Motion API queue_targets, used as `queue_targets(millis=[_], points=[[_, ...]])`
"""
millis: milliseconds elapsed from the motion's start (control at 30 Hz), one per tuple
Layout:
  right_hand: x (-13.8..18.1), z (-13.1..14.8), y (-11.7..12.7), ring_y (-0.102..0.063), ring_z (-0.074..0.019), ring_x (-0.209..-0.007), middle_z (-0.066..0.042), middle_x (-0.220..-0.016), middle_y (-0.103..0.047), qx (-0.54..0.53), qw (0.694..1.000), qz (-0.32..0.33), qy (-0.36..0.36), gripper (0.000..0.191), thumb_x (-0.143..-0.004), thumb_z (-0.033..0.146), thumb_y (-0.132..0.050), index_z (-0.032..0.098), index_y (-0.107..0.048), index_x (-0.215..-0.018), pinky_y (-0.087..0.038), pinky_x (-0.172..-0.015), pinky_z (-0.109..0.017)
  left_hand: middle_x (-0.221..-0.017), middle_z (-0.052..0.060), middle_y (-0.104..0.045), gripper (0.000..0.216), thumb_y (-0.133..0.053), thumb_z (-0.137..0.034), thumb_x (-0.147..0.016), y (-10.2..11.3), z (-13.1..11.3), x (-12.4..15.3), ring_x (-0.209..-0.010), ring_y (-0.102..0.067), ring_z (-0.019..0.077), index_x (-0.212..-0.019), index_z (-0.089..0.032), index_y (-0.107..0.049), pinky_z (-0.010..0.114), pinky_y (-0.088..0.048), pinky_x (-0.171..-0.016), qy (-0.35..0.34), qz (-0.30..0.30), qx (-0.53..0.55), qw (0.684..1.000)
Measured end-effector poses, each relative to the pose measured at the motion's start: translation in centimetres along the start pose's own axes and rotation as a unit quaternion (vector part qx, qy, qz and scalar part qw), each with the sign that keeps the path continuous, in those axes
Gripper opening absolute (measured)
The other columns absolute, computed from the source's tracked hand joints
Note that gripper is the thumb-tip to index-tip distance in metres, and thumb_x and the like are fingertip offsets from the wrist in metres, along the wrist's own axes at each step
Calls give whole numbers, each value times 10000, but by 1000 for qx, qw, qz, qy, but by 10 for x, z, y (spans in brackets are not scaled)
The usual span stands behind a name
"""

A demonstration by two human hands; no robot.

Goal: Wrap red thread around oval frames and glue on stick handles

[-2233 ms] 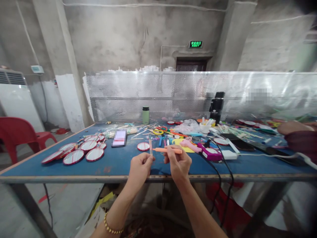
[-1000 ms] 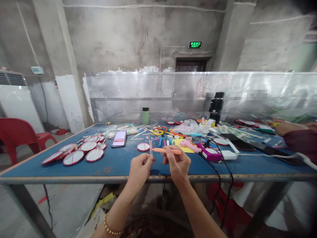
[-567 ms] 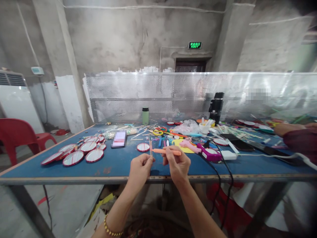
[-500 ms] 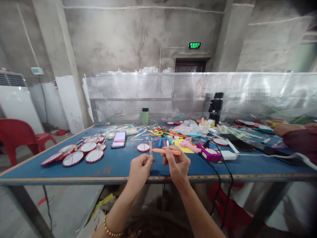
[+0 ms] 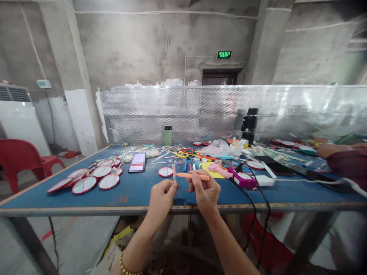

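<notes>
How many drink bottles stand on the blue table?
2: a green bottle with a black lid and, farther right, a tall black flask, both before the perforated metal panel. Others may be hidden.

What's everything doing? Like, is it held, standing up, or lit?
Thin strip: upright, pinched in the left hand
Orange pen: nearly level, gripped in the right hand, tip at the strip
Green bottle: standing, lid on
Black flask: standing
Exit sign: lit
Phone: screen lit
Red chair: standing

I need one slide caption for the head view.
Left hand pinches a thin pale strip; right hand points a slim orange pen at it.
</notes>
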State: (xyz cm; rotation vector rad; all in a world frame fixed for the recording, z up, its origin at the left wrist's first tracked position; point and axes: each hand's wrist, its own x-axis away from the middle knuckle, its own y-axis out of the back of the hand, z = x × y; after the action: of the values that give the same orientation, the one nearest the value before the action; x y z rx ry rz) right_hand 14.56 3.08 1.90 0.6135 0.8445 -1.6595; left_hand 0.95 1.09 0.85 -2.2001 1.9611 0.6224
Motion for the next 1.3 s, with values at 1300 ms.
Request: queue_targets(millis=[1300], points=[[2, -3, 3, -533, -78, -415, 15, -655, -628, -35, 999, 8, 11, 133, -913, 271, -608, 171, -686, -873, -441, -410, -214, -397, -83, -394, 292, -513, -397, -844, -2, 2, -2, -365, -336, 86, -734, -157, -639, 211, -240, -418, -15, 6, 6, 1000]])
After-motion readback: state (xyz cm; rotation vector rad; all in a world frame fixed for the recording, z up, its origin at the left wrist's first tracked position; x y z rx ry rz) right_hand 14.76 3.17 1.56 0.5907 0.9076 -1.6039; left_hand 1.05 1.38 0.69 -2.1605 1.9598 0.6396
